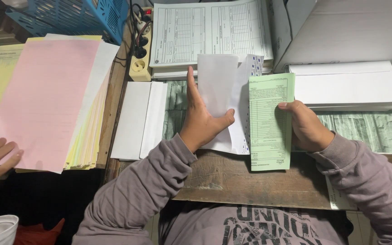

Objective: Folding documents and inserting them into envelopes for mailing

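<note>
The left hand (200, 120) holds a white envelope (218, 97) with its fingers closed on the lower edge, over the middle of the tabletop (232, 179). The right hand (306, 127) grips a folded green form (271, 120) just beside it. The step seems to be putting the form into the envelope; next, the opening must be spread and the form aligned.

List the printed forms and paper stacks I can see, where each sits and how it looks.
Green printed slip: held in right hand, tall, narrow.
White folded sheet: under left hand.
White ruled-form pad: top centre.
Pink sheet stack: left.
White envelope pile: right.
</note>
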